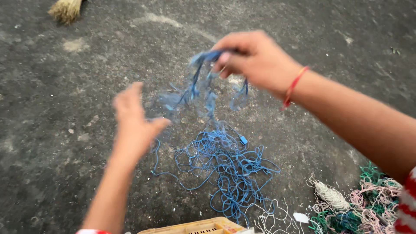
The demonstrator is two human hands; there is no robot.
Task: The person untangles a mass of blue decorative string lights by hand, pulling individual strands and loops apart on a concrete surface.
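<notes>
i see thin blue cord (225, 164), smooth and a little shiny like synthetic twine, lying on rough matt grey ground (65, 108); a yellow plastic crate (199, 227), dry straw broom (65, 9), frayed mixed netting (359, 208).

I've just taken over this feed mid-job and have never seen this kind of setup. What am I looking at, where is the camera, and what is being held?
There is no machine here: a person works with two bare hands. The single picture comes from a camera on their head, looking down at rough grey ground.

The right hand, with a red thread on its wrist, pinches the top of a blue cord and lifts part of it; the rest lies tangled on the ground. The left hand is open beside the hanging strands and holds nothing; both hands are blurred.

Around them: a yellow crate at the bottom edge, a pile of mixed cords at lower right, and a broom tip at top left.
</notes>
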